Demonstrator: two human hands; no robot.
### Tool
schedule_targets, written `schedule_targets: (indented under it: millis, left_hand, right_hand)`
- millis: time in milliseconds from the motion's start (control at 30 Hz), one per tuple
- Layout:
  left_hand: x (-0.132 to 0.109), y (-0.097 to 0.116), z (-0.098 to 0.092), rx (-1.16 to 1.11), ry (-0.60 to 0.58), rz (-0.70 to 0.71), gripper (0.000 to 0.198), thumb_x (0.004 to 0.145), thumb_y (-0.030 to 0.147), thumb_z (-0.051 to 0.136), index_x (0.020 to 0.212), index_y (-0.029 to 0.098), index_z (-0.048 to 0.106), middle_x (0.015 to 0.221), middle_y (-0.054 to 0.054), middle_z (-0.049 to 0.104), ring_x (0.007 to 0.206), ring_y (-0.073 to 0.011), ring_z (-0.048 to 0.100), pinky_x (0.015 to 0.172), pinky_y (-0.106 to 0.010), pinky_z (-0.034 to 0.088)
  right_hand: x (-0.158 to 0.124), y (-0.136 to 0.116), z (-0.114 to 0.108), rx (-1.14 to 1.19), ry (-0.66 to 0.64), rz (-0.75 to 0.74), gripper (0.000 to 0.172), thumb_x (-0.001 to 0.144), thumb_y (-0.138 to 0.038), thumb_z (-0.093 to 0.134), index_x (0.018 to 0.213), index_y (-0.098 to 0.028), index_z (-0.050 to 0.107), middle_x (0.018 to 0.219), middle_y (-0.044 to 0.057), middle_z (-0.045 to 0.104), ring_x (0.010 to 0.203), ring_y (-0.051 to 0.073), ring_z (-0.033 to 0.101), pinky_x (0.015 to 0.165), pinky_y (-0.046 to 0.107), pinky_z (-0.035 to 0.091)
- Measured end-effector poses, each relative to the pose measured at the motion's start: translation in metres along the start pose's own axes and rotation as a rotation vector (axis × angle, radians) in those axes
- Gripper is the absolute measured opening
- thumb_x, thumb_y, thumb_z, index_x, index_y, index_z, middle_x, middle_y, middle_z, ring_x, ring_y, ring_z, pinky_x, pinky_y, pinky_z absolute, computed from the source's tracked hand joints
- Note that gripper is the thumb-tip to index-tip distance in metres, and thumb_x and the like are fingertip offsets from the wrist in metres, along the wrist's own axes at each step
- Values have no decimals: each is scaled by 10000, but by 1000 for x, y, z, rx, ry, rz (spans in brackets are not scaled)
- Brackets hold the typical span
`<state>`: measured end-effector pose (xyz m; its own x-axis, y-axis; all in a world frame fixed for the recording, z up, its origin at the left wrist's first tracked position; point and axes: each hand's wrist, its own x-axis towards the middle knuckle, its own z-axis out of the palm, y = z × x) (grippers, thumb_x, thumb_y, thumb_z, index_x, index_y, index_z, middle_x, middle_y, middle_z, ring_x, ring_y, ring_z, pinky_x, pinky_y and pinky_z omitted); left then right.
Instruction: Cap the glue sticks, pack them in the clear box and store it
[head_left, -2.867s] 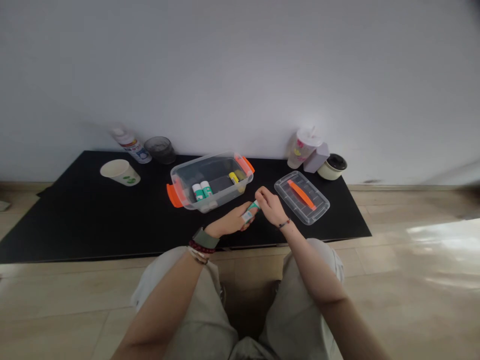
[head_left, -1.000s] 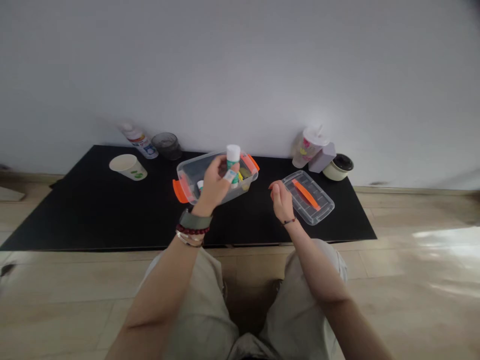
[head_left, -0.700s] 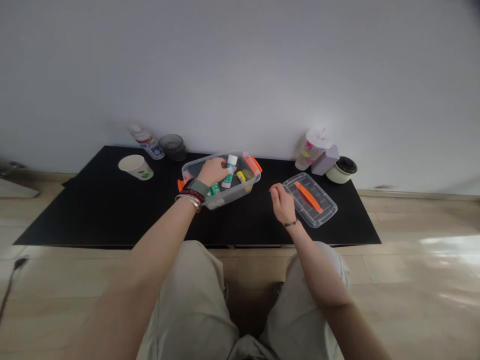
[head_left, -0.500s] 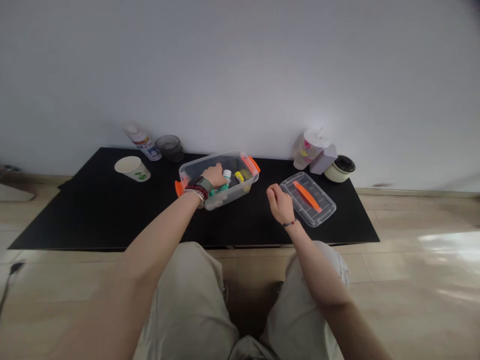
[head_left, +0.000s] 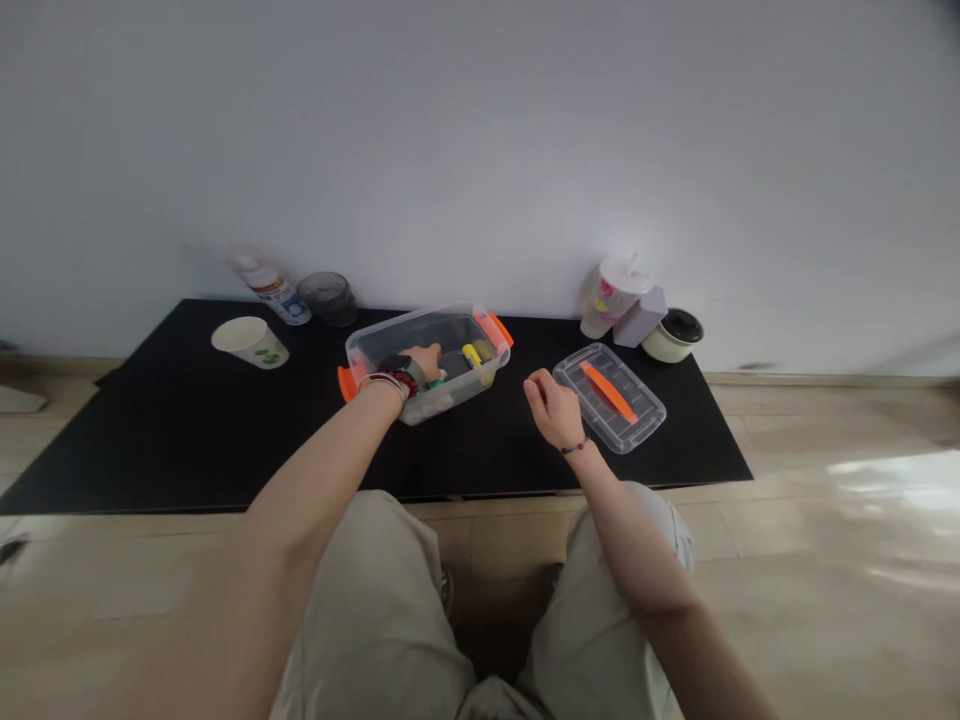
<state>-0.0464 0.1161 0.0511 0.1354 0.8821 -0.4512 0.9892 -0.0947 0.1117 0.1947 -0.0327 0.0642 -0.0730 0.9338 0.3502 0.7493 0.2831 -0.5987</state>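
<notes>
Your left hand [head_left: 424, 362] reaches inside the clear plastic box [head_left: 420, 322]
Whether its grip holds the teal-labelled glue stick [head_left: 433, 382] there cannot be told; your right hand [head_left: 553, 412] hovers released, empty, near the clear lid [head_left: 634, 412]

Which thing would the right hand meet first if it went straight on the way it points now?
The right hand would probably meet the orange handle at the end of the clear plastic box, across black mat; depth is unclear.
</notes>
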Motion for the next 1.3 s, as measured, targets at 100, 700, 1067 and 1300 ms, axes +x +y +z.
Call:
schedule_targets:
  millis: [100,700,1067,1300]
  left_hand:
    - [3,-1,1,58,-35,-24,596,778,421,670,1305,159,575,1246,-225,670,1135,-373,648,902,-417,508]
    - [-129,-38,-13,-537,976,-310,356,889,349,555,1147,104,560,1154,-162,622,1099,-257,592,1006,-381,454]
    - [-107,-63,14,-525,396,-332,394,862,531,483,890,161,616,1022,-195,675,1067,-385,643,912,-471,500]
    - [-92,-68,27,-993,412,-295,309,786,374,534,974,166,664,909,-94,703,820,-253,700,656,-330,568]
  right_hand:
    - [0,-1,0,-12,0,-1,352,1018,-453,307,881,-223,535,636,0,571,593,161,578,562,245,310]
    - [-1,3,7,-74,-45,14,369,1017,-457,332,845,-222,559,616,-1,572,590,167,593,558,246,305]
    - [18,15,15,33,9,185,335,996,-503,363,890,-232,530,670,-11,578,621,170,596,593,256,366]
    - [59,25,44,534,-98,478,373,920,-594,438,1009,-243,524,1086,38,636,804,134,652,609,241,521]
